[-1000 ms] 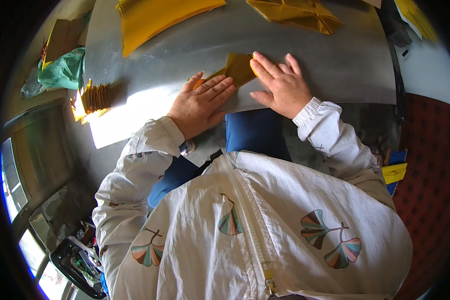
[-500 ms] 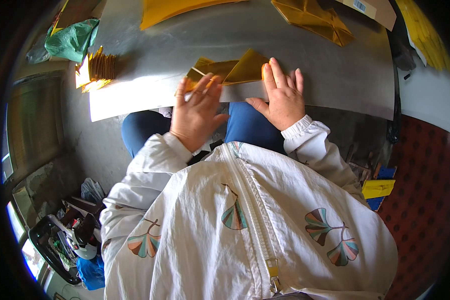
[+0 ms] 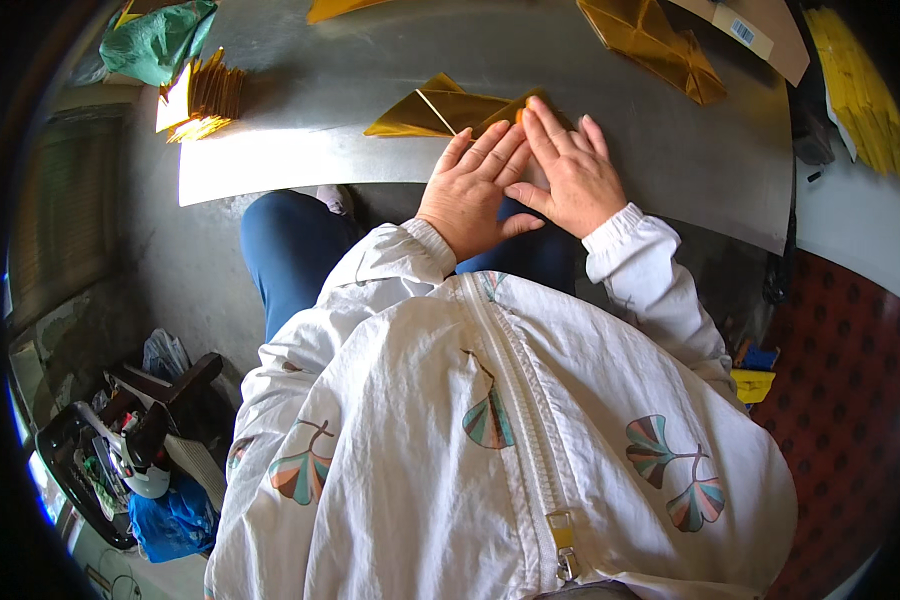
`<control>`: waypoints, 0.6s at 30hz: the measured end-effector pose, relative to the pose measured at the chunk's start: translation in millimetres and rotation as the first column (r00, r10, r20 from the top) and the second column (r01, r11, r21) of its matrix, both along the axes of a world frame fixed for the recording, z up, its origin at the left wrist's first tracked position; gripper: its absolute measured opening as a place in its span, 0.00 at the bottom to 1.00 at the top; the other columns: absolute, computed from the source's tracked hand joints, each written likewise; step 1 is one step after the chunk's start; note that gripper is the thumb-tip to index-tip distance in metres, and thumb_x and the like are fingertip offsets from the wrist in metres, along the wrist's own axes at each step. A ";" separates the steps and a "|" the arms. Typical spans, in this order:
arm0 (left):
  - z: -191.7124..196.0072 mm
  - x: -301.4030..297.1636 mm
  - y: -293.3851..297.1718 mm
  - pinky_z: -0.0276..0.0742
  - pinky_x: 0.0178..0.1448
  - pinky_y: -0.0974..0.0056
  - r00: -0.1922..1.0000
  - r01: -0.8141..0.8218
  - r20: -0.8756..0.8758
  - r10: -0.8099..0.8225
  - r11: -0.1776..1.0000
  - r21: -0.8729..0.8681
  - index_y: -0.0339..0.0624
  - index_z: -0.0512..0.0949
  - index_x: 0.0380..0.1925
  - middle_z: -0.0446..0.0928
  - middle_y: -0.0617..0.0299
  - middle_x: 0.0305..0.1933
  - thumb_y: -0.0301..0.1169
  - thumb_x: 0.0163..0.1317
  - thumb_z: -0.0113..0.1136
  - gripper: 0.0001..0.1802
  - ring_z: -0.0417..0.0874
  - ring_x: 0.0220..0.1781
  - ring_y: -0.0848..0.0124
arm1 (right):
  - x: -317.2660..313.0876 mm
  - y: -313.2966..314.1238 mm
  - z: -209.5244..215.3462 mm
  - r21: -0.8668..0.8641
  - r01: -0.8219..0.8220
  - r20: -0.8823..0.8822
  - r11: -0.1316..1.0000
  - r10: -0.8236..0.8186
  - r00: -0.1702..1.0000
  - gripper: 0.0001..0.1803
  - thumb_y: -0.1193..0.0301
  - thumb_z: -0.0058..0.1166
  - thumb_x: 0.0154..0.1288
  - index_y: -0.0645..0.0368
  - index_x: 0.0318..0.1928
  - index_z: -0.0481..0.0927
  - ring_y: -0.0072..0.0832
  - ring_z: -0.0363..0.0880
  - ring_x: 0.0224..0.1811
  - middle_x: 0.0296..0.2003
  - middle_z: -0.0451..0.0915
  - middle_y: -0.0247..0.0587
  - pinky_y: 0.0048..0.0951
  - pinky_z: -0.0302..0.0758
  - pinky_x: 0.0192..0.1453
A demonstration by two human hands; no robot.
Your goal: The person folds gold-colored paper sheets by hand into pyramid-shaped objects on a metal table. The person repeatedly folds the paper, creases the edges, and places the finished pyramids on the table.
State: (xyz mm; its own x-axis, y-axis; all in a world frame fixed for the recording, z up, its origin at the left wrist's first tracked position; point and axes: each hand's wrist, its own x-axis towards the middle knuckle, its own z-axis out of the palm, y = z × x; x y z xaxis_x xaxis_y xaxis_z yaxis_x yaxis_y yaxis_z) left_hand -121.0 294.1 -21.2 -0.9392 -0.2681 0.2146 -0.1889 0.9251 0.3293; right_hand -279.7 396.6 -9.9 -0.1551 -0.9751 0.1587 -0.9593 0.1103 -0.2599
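Left hand (image 3: 473, 190) and right hand (image 3: 566, 172) flat, fingers unclenched, on folded gold paper (image 3: 440, 108), its near part hidden beneath them.

A white zip jacket (image 3: 490, 440) (fan-leaf motifs, ribbed cuffs) over blue trousers (image 3: 285, 250).

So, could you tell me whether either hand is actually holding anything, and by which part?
Nothing is lifted. Both the left hand and right hand lie flat, fingers together, pressing the near right end of the folded gold paper against the grey metal table.
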 end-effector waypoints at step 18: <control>12.4 22.4 -19.0 0.51 0.78 0.54 0.989 -0.109 0.095 0.109 0.994 -0.004 0.41 0.64 0.67 0.60 0.55 0.74 0.52 0.59 0.64 0.42 0.57 0.77 0.59 | 17.6 45.3 6.8 0.153 0.274 -0.059 0.950 -0.268 0.962 0.49 0.43 0.60 0.57 0.64 0.70 0.61 0.48 0.73 0.60 0.73 0.56 0.51 0.55 0.48 0.75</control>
